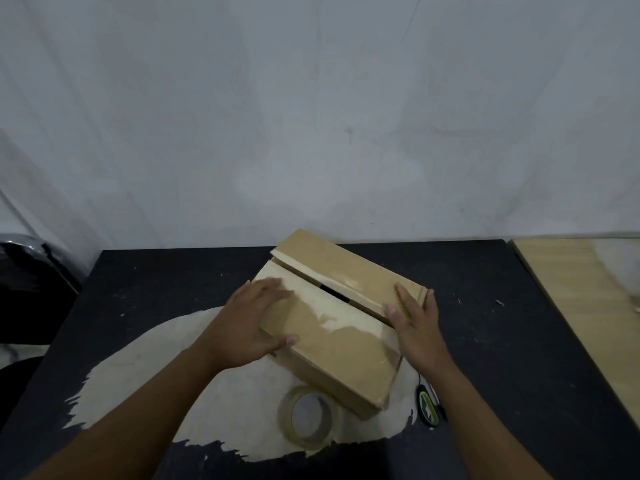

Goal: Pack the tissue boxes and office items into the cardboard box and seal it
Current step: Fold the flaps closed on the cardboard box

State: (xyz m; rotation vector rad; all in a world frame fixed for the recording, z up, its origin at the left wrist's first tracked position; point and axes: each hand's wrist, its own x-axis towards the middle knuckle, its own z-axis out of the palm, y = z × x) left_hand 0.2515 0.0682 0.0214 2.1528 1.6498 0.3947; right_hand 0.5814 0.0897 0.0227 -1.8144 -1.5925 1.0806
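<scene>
Brown cardboard box (pixel 332 327) sits mid-bench on a dark bench (pixel 173 282), turned at an angle to the bench edge, w/ its near corner pointing toward the person. Both top flaps are folded down; the far flap sits a bit higher than the near one, and a dark gap shows along the seam between them. Pale patches on the near flap, glossy in spots.

Left hand (pixel 254 320) lies on the box's left end, fingers fairly straight over the top of the near flap, thumb down against the left side. Right hand (pixel 415 323) is at the right end, fingers flat and spread on the far flap near its corner, palm against the box's right side. Neither hand pinches anything; both press on the box.

Tape roll (pixel 309 418), pale tan, lies flat on the bench just beside the box's near corner, not touching either hand. A small black item w/ green marking (pixel 426 407) lies near the box's right-near side, partly behind the right forearm; can't tell what it is. Large worn pale patch (pixel 145 382) on the bench surface under box & roll. Light wooden board (pixel 585 299) at far right. White wall (pixel 311 116) behind.
</scene>
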